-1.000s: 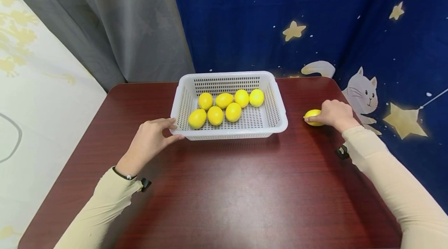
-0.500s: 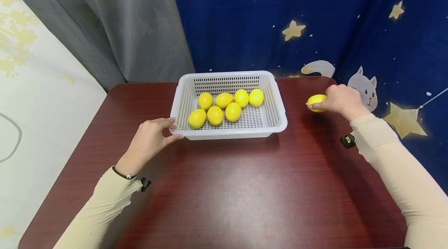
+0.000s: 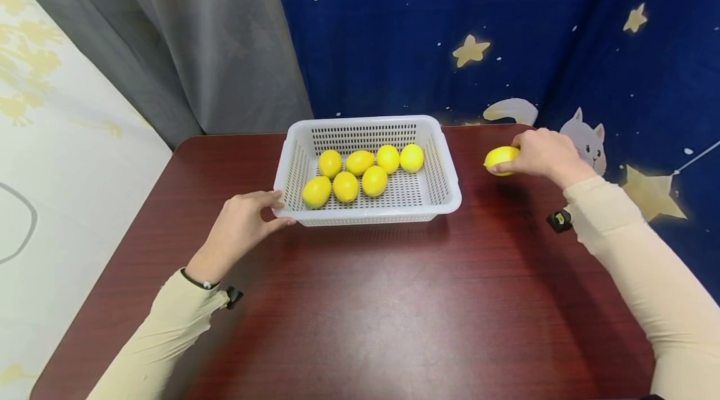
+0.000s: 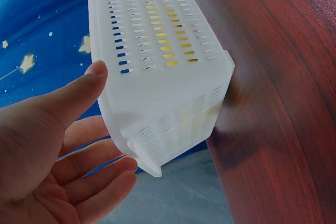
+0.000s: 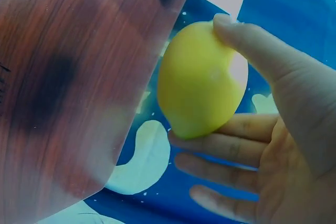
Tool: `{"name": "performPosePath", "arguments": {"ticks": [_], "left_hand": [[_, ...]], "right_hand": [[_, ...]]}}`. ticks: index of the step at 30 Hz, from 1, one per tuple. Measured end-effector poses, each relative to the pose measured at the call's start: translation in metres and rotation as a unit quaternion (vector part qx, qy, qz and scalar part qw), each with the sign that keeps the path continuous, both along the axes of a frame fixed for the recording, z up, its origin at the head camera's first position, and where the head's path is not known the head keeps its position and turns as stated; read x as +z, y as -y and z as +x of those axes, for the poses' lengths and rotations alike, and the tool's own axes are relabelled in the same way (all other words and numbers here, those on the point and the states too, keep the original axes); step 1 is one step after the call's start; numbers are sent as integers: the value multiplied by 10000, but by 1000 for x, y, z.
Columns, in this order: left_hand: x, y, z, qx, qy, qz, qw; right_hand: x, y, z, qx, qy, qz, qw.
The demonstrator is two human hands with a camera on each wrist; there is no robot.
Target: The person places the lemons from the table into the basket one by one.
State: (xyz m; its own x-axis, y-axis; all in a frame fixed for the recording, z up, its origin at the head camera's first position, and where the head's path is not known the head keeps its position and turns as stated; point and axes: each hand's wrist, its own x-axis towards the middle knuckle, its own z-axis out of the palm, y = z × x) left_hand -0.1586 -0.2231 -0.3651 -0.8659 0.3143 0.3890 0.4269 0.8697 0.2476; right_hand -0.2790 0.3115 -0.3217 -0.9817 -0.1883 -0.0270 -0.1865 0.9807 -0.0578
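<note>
A yellow lemon [image 3: 501,160] is pinched between the thumb and fingers of my right hand [image 3: 542,153], held above the table's far right part. The right wrist view shows the lemon [image 5: 202,80] with the thumb on one side and the forefingers on the other; the lower fingers extend apart from it. At the near left corner of a white perforated plastic basket [image 3: 371,214], my left hand [image 3: 239,222] grips the rim between thumb and fingers. Several lemons [image 3: 345,187] lie inside the basket in two loose rows. Through its slots the left wrist view shows yellow.
The basket stands on a dark red wooden table [image 3: 388,300] near its back edge. Behind hang a grey curtain [image 3: 236,44] and a blue curtain [image 3: 394,31] with stars and a cat. A pale patterned cloth [image 3: 62,156] is at the left.
My right hand has raised the lemon off the tabletop, then shifted it slightly left towards the basket. My left hand and the basket stay where they were.
</note>
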Motion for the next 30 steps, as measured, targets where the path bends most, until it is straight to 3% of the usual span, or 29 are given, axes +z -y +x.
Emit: {"name": "performPosePath", "arguments": {"ticks": [9,30], "left_hand": [[-1,0,0,-23,-35,20,10000],[-2,1,-1,-77,-189,30,9998]], "right_hand": [[10,13,-4,495,-143,-83,9986],[22,50,-12,986,-466,-121,9940]]}}
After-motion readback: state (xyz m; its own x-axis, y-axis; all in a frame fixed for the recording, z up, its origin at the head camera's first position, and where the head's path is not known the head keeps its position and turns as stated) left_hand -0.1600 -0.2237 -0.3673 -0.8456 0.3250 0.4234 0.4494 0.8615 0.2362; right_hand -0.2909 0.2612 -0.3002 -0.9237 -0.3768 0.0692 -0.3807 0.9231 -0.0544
